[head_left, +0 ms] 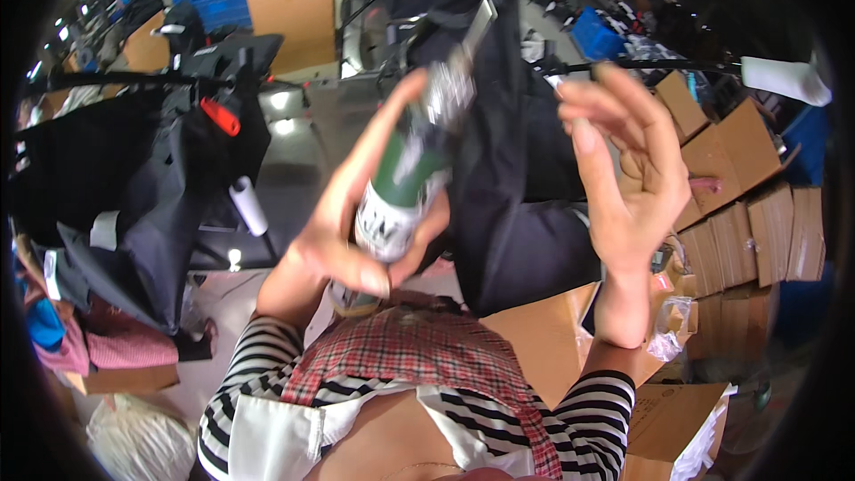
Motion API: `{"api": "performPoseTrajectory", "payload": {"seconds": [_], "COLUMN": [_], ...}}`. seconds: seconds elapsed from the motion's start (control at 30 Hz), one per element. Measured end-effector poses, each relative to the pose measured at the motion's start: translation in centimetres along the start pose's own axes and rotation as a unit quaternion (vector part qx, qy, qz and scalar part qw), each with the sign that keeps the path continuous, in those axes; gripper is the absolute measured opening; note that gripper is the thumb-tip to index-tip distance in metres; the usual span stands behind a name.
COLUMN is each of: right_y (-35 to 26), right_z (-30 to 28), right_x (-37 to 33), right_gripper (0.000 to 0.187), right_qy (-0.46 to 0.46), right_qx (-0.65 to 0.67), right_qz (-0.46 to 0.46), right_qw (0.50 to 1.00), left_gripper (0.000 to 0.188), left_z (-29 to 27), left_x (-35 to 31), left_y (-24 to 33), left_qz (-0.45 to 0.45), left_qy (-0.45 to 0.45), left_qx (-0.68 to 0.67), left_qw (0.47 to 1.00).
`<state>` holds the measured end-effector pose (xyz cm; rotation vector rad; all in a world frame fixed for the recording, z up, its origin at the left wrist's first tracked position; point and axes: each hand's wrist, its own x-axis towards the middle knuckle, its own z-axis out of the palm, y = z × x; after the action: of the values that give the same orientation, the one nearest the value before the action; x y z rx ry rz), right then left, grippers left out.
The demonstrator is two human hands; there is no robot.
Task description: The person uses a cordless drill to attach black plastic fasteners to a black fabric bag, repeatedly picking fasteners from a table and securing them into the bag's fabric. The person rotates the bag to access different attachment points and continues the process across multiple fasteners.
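My left hand (343,240) is wrapped round a green cylindrical tool (410,174) with a white label. Its silvery metal nose and thin, flat tip point up and away to the right, blurred by motion. Raised at the right, my right hand (628,169) has its fingers apart and bent, and I see nothing held in it. Black fabric (525,254) hangs between my hands, behind the tool. It passes beside the right hand's thumb; whether they touch I cannot tell.
More black fabric (116,187) hangs at the left, near a red clip-like piece (220,116) and a white tube (248,206). A dark shiny surface (312,160) lies ahead. Cardboard boxes (735,156) stack up at the right. A white bag (138,436) sits low at the left.
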<state>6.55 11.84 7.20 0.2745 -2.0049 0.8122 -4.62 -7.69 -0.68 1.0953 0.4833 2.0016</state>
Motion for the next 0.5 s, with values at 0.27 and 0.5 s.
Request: {"api": "performPoseTrajectory", "payload": {"seconds": [0.27, 0.5], "right_y": [-0.2, -1.4], "right_z": [7.6, 9.8], "right_x": [-3.6, 2.4], "right_gripper": [0.04, 0.021], "right_qy": [-0.272, -0.001], "right_qx": [0.074, 0.188], "right_qz": [0.014, 0.092], "right_qw": [0.959, 0.978], "left_gripper": [0.132, 0.121], "left_z": [-0.9, -3.0], "left_x": [-0.2, -2.1], "left_y": [3.4, 4.8], "left_qz": [0.096, 0.141], "left_qy": [0.063, 0.05], "left_qx": [0.052, 0.055], "left_qw": [0.992, 0.987]}}
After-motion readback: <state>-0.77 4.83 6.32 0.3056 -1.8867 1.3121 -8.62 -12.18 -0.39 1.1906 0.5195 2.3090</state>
